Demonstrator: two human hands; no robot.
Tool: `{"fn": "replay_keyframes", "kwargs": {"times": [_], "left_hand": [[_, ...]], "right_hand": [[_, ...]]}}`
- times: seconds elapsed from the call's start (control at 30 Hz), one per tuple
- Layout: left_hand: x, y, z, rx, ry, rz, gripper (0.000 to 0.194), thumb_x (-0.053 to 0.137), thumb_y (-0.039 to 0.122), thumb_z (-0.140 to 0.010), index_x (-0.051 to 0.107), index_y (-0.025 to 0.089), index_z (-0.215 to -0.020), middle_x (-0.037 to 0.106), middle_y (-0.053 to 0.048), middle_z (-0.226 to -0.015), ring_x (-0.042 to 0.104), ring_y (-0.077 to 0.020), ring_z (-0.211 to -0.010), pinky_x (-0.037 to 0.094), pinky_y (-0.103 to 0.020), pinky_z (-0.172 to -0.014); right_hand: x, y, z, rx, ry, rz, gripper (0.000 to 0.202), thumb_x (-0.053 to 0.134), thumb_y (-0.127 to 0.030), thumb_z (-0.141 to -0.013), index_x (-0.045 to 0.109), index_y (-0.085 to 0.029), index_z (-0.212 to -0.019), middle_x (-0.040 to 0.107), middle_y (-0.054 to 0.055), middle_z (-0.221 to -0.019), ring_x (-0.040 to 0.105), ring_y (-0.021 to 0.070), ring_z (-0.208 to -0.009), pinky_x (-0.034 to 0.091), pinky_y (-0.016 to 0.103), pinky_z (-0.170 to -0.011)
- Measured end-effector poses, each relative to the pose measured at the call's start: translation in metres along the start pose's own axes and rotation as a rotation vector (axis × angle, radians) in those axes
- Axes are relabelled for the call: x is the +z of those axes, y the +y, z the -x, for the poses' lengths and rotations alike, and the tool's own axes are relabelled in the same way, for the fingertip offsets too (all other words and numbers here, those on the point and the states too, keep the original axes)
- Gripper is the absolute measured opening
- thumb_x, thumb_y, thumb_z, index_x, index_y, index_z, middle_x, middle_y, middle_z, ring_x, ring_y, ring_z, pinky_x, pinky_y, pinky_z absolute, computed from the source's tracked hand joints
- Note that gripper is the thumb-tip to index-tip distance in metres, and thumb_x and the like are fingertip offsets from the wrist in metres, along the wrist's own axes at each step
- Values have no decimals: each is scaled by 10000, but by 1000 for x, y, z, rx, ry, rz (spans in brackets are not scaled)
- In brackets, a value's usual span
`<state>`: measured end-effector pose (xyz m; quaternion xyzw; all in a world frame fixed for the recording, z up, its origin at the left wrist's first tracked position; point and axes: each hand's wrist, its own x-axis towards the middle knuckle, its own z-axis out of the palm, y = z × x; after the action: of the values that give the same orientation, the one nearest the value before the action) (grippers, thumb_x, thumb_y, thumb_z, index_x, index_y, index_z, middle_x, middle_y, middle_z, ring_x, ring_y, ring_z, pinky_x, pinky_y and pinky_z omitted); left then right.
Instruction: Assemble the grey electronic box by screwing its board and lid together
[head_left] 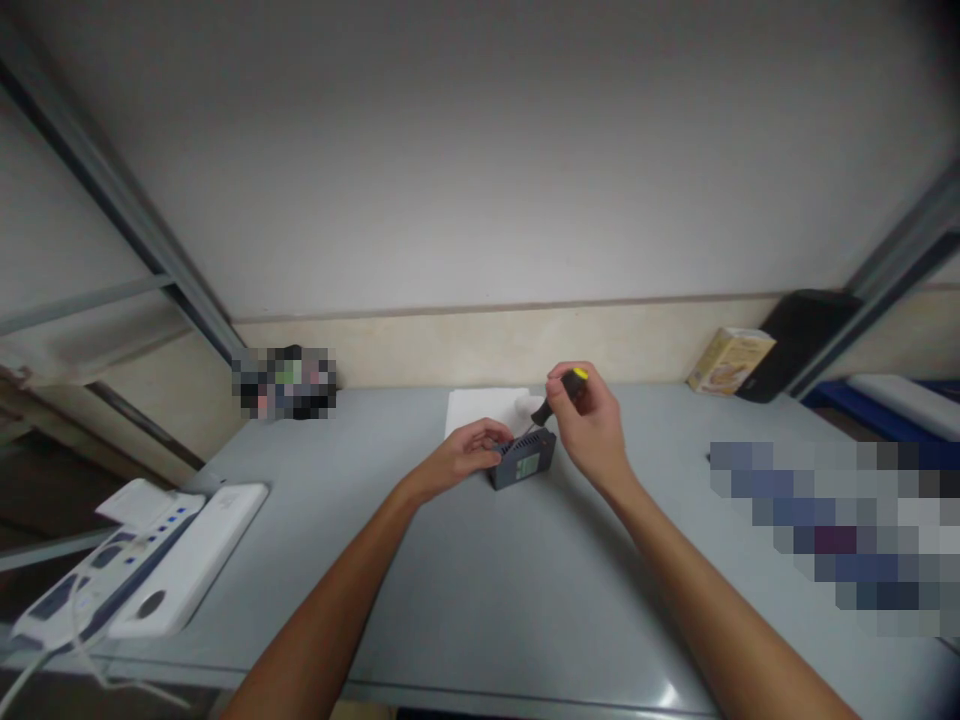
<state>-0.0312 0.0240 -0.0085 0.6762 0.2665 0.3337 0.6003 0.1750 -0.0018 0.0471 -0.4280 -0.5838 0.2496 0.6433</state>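
A small dark grey box (523,462) with vent slots along its top and a greenish label on its front stands on edge on the grey table. My left hand (472,448) grips its left end, fingers over the top. In my right hand (589,415) is a screwdriver (553,398) with a black and yellow handle. It slants down to the left, and its shaft reaches the slotted top of the box. Whether the tip sits in a screw is too small to tell. White paper (480,408) lies behind the box.
To the left lie a white power strip (112,570) with cables and a flat white device (199,560). A yellow carton (731,361) and a black case (802,340) lean at the back right. Blurred-out items sit at the back left and right. A wall closes the back.
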Motion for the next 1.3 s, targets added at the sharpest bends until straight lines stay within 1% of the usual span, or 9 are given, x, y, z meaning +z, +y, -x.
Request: {"fn": "replay_keyframes", "kwargs": {"times": [0.1,0.23,0.37,0.5,0.6,0.7,0.77,1.0,1.3], "left_hand": [[3,-1,-1,6,18,-14,321,711,278,-817,638,173,-1111,638,-59,-1064,582,-181,-962,415,-282,-864],[10,-1,-2,8,45,-53,297,650,194,-787,621,173,-1082,618,-30,-992,558,-147,-870,404,-248,-781],[14,2,0,7,73,-92,304,615,152,-770,614,175,-1074,611,-22,-950,553,-140,-827,400,-239,-740],[4,5,1,41,97,-129,274,634,282,-843,634,160,-1089,643,-57,-991,575,-164,-866,415,-259,-763],[-12,4,1,60,301,-243,222,545,329,-913,648,160,-1012,647,-44,-890,569,-160,-802,421,-268,-742],[-29,-2,1,72,579,-584,198,492,273,-927,664,177,-911,635,-25,-819,549,-162,-750,421,-281,-734],[-38,-8,3,89,630,-823,203,481,219,-925,680,187,-907,654,-35,-871,560,-173,-784,432,-297,-778],[-43,-21,7,48,536,-1122,196,541,124,-881,709,198,-948,659,-61,-953,608,-220,-981,465,-344,-927],[-40,-23,6,13,509,-1143,207,539,159,-921,733,189,-986,661,-74,-966,610,-220,-985,471,-348,-923]], "right_hand": [[-5,18,-7,133,90,-40,376,599,-601,-893,603,-226,-909,443,-43,-665,403,113,-572,326,245,-513],[-11,43,-15,358,191,-280,493,595,-700,-830,609,-227,-967,503,-52,-648,396,90,-495,284,233,-464],[-14,65,-14,501,159,-344,555,657,-690,-776,638,-211,-1056,659,-3,-779,411,70,-469,281,238,-447],[-13,77,-9,571,56,-286,581,663,-672,-782,671,-200,-1121,719,32,-852,454,78,-485,323,240,-466],[-12,81,-6,582,-50,-249,622,639,-690,-791,681,-186,-1152,745,65,-901,491,105,-518,345,251,-486],[-11,83,-4,578,-163,-191,642,621,-700,-802,701,-177,-1165,760,79,-917,504,130,-559,350,259,-511],[-11,84,-3,579,-203,-143,642,619,-704,-802,712,-187,-1171,767,74,-915,511,141,-575,356,265,-526],[-8,77,-1,582,-274,-90,632,600,-700,-825,720,-187,-1175,780,89,-936,581,180,-669,407,291,-613],[-8,71,-1,591,-312,-112,663,628,-710,-800,731,-170,-1168,788,112,-950,662,224,-765,446,312,-675]]}}
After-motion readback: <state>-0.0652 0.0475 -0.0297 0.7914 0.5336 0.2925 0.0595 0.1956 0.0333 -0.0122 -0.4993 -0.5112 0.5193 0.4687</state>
